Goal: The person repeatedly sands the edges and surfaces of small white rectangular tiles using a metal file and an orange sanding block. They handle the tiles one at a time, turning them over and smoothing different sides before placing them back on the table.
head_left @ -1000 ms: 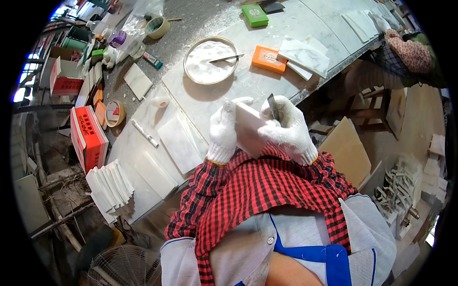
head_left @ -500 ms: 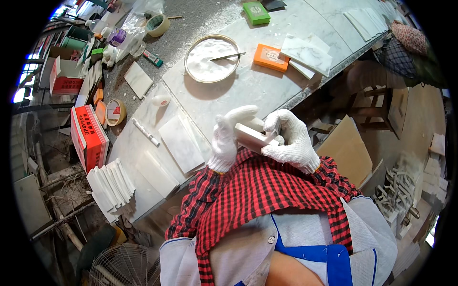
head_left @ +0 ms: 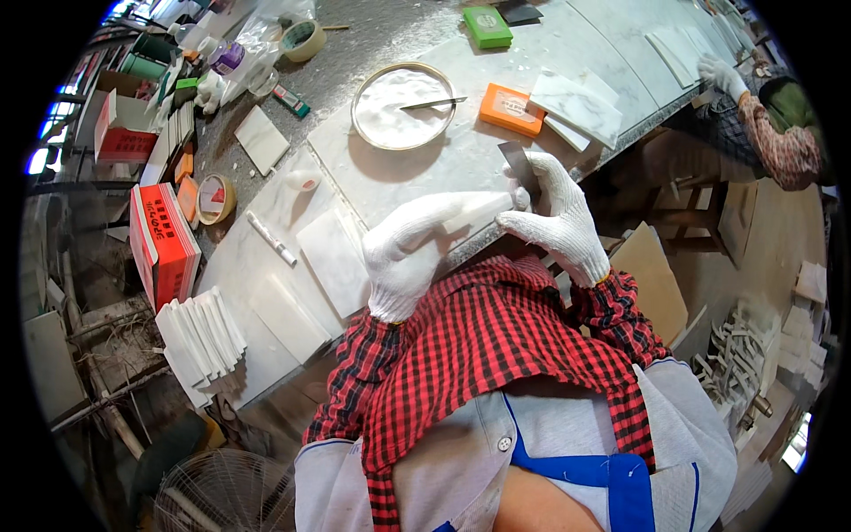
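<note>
Both my hands wear white knit gloves and are raised over the near edge of the worktop. In my left hand (head_left: 403,253) is a pale white slab (head_left: 481,211), gripped by one end and pointing right. My right hand (head_left: 567,222) pinches a thin dark grey flat piece (head_left: 519,167) between thumb and fingers, at the slab's right end. Whether that piece is a blade or an abrasive sheet I cannot tell. Beyond the hands sits a round bowl of white powder (head_left: 390,111), with a knife-like spatula (head_left: 434,104) resting across it.
An orange box (head_left: 511,109) and stacked marble tiles (head_left: 581,106) lie at the back right; a green box (head_left: 487,27) is farther off. Left are a white marker (head_left: 271,238), upright tiles (head_left: 202,341) and a red box (head_left: 166,244). Another person's gloved hand (head_left: 724,78) is far right.
My hands have moved apart and tilted; the slab now points right, and the dark piece shows upright in my right hand. At far right, another person's gloved hand has come onto the worktop.
</note>
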`<act>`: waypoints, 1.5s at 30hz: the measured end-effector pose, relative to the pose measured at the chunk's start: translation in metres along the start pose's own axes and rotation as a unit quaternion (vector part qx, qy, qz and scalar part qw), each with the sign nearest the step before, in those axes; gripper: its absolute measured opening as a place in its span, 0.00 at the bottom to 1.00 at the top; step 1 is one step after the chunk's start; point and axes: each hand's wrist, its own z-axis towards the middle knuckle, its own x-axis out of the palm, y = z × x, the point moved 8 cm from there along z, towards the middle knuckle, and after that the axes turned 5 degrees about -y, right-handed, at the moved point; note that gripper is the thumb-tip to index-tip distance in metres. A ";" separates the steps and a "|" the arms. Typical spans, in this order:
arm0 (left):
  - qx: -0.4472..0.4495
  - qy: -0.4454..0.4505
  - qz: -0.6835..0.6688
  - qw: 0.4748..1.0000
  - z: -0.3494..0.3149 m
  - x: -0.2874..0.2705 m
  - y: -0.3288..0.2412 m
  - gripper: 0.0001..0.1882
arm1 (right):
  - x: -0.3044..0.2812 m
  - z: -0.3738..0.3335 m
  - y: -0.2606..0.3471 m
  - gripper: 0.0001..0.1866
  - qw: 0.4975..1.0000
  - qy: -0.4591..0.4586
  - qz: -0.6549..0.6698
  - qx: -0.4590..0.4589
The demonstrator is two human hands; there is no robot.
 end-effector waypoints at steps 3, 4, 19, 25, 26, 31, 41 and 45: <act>0.005 -0.057 -0.052 0.997 0.000 -0.011 0.009 0.17 | 0.004 -0.001 0.002 0.29 1.000 -0.014 0.002 -0.006; 0.009 -0.065 -0.040 0.997 0.000 -0.013 0.010 0.17 | 0.008 -0.003 0.003 0.27 1.000 -0.016 0.014 0.000; 0.057 -0.101 0.025 0.993 0.004 -0.012 0.017 0.18 | 0.029 0.001 0.002 0.10 0.987 -0.135 -0.077 0.035; 0.044 -0.122 0.048 0.990 -0.002 -0.015 0.025 0.18 | 0.046 -0.004 0.002 0.08 0.990 -0.118 -0.076 0.021; 0.035 -0.123 0.045 0.991 -0.001 -0.015 0.024 0.18 | 0.050 -0.005 0.005 0.08 0.990 -0.105 -0.091 0.006; -0.001 -0.092 0.082 0.992 -0.002 -0.019 0.026 0.22 | 0.069 -0.009 0.020 0.08 0.993 0.009 -0.098 -0.059; 0.023 -0.069 0.139 0.988 0.018 -0.006 0.030 0.18 | 0.000 0.002 -0.007 0.09 0.980 -0.137 0.124 0.070; 0.084 0.000 0.247 0.965 0.026 0.001 0.030 0.17 | -0.022 0.004 -0.015 0.13 0.969 -0.204 0.118 0.071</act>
